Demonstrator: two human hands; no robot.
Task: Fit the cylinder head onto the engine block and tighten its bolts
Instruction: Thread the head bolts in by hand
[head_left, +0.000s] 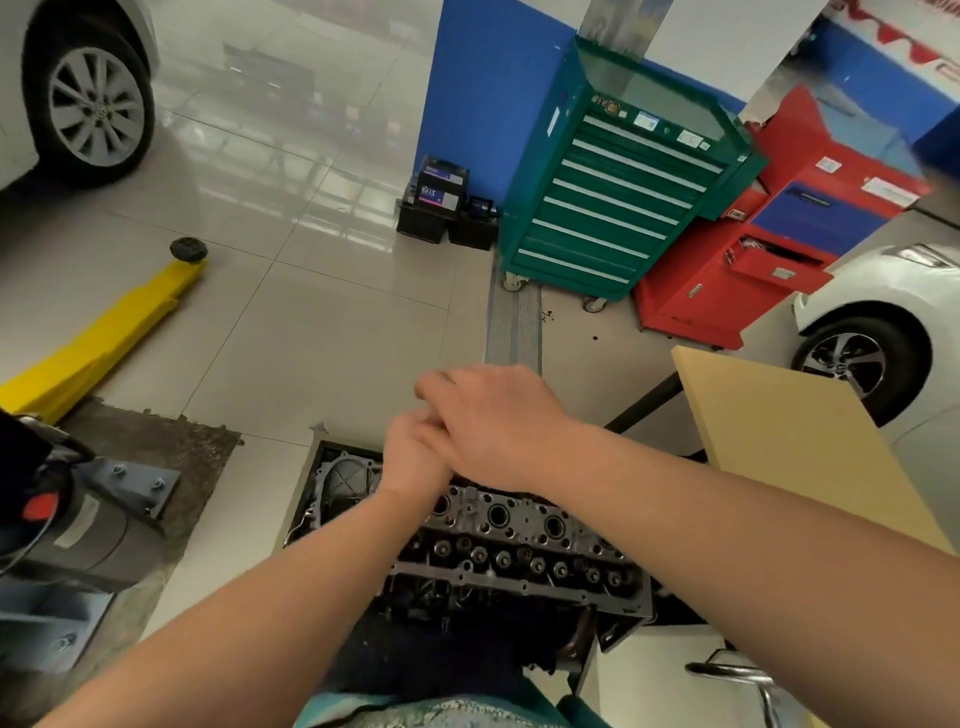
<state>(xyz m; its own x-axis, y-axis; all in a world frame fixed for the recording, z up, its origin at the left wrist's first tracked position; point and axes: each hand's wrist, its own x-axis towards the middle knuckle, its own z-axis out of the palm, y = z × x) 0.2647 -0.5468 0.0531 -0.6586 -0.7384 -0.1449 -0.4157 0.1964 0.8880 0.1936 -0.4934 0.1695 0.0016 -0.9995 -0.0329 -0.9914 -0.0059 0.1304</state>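
The grey metal cylinder head lies on the engine block just in front of me, its round bores and valve holes facing up. Both my hands meet above its far left end. My left hand is curled like a fist, with its fingers hidden. My right hand lies over the top of it, fingers bent down across it. Whatever sits inside the two hands is covered, and no tool or bolt shows.
A timing cover lies on the floor left of the head. A tan board stands to the right. A green tool cabinet and a red cabinet stand ahead. A yellow lift arm and a lift post base are on the left. A white car's wheel is at right.
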